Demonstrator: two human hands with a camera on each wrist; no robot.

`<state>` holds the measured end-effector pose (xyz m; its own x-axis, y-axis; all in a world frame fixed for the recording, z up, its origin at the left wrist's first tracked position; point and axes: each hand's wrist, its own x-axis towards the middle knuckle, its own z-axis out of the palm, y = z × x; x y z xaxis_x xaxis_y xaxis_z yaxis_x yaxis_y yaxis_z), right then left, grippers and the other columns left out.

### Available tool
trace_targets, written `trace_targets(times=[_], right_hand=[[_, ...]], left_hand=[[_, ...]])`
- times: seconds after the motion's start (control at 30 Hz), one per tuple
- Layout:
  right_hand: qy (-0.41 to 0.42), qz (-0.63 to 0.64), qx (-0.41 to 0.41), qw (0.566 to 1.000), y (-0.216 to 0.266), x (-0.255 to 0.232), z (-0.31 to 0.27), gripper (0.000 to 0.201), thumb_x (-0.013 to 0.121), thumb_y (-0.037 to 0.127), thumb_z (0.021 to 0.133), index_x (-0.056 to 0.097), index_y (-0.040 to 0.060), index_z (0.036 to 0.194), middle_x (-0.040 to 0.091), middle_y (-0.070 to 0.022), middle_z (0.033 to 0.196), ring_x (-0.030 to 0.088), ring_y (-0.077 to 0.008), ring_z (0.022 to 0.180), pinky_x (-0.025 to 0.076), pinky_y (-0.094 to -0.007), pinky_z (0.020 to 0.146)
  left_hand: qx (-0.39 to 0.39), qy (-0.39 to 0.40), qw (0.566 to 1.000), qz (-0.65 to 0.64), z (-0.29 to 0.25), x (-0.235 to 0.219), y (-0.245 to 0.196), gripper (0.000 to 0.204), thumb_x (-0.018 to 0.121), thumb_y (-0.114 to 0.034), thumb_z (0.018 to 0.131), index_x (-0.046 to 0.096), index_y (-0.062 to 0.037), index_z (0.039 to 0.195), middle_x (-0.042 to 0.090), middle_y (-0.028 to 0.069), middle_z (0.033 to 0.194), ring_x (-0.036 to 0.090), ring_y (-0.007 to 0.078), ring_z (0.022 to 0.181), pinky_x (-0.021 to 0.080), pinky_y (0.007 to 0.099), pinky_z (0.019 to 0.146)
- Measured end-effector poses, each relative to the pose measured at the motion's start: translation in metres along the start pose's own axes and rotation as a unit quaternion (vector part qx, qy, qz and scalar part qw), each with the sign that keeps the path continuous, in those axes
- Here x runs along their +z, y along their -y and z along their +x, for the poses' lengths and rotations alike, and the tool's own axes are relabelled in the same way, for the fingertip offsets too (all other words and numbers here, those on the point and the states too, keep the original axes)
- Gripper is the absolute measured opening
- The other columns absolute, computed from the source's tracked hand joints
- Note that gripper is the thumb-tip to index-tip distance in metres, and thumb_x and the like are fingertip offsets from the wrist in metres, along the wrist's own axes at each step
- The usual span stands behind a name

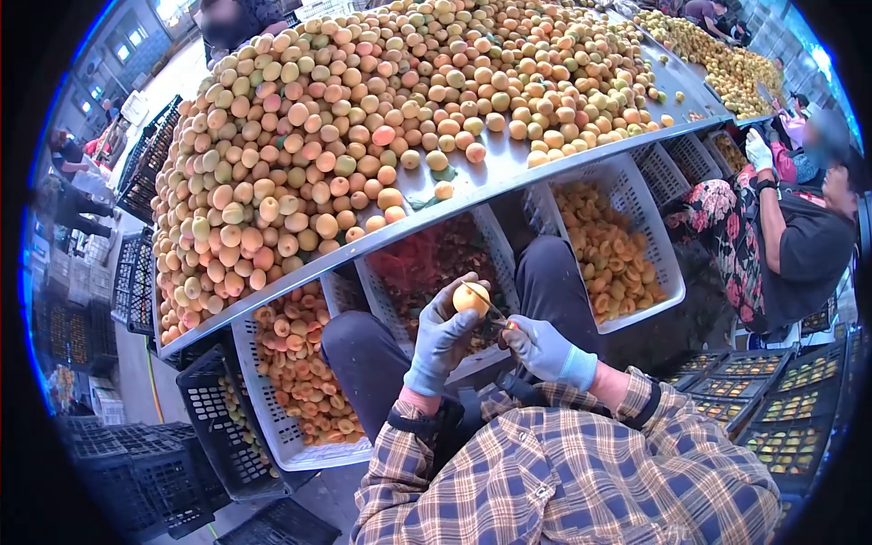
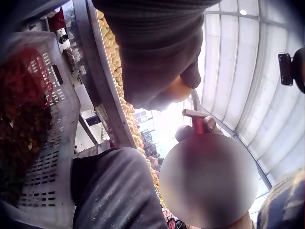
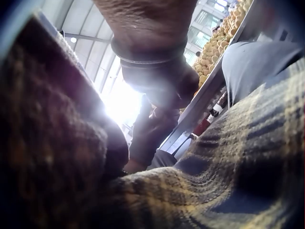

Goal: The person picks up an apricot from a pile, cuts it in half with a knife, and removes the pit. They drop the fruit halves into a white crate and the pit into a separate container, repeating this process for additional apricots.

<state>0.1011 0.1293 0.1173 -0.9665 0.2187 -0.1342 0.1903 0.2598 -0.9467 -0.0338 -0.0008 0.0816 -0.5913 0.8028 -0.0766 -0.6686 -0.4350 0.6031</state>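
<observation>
In the head view my gloved left hand (image 1: 440, 338) grips a single yellow-orange apricot (image 1: 470, 299) above my lap, fingers and thumb curled round it. Close to its right, my gloved right hand (image 1: 548, 351) holds a small knife (image 1: 512, 324) with a red handle. The thin blade points up and left and meets the fruit's side. From the left wrist, the apricot (image 2: 179, 90) shows partly behind the dark glove, with the curved blade (image 2: 195, 99) at its edge. In the right wrist view the right hand (image 3: 159, 83) is dark against the glare and hides the knife.
A metal-edged table (image 1: 509, 182) heaped with whole apricots stands before my knees. Under its edge sit white crates: halved apricots in the left crate (image 1: 272, 459) and right crate (image 1: 677, 295), dark scraps and red netting in the middle one (image 1: 372, 282). Another person (image 1: 790, 227) sits at right.
</observation>
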Motion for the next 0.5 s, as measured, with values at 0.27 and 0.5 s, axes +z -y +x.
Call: trace_targets(times=[0.27,0.5], right_hand=[[0.077,0.061,0.085,0.992,-0.003,-0.004,0.022,0.037,0.046,0.035,0.099,0.052,0.0024,0.084,0.053,-0.0044,0.067,0.047,-0.0146,0.06,0.041,-0.0315,0.058],[0.063,0.103,0.119,0.985,-0.007,-0.006,0.007,0.039,0.045,0.037,0.099,0.054,0.0022,0.085,0.053,-0.0038,0.069,0.049,-0.0113,0.066,0.042,-0.0298,0.062]], left_hand=[[0.017,-0.026,0.999,0.036,0.007,-0.013,0.004,0.061,0.075,-0.014,0.079,0.046,0.0055,0.13,0.06,0.0151,0.118,0.06,0.0206,0.103,0.047,0.031,0.092],[0.005,-0.02,0.999,0.049,0.007,-0.005,0.006,0.059,0.076,-0.011,0.078,0.048,0.0062,0.127,0.061,0.0139,0.117,0.059,0.0194,0.106,0.048,0.0309,0.093]])
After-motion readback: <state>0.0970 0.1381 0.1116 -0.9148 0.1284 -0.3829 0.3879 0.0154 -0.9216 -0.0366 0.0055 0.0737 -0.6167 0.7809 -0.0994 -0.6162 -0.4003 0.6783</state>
